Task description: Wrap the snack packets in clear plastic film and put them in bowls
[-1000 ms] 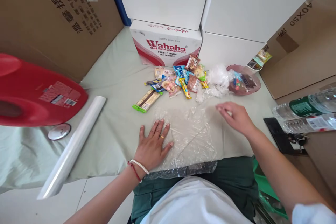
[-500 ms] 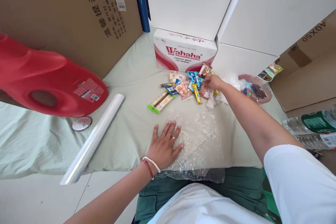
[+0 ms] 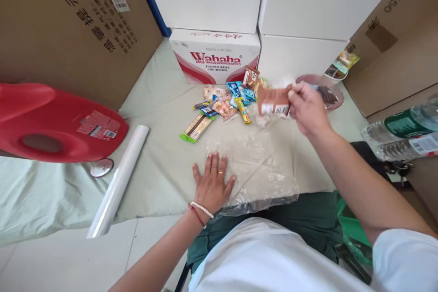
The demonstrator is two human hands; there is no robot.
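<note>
A brown snack packet [image 3: 273, 100] with a white barcode label is pinched in my right hand [image 3: 308, 107], raised above the table. My left hand [image 3: 212, 185] lies flat with fingers spread on the left edge of a clear plastic sheet [image 3: 262, 169]. Beyond it is a pile of wrapped snacks: a pink packet [image 3: 223, 106], a blue packet [image 3: 234, 87], a yellow stick packet [image 3: 243, 110] and another brown packet [image 3: 250, 76]. A long bar in a green-ended wrapper [image 3: 197, 128] lies at the pile's near left.
A white-and-red Wahaba-style water carton [image 3: 215, 57] stands behind the pile. A pink bowl [image 3: 337, 93] is at the right, near plastic bottles [image 3: 407, 123]. At left are a plastic film roll [image 3: 119, 180], a round lid [image 3: 101, 168] and a large red jug [image 3: 61, 121].
My right hand has lifted a brown packet out of the pile and drawn it right and nearer. My left hand stays flat on the plastic. The view has shifted slightly.
</note>
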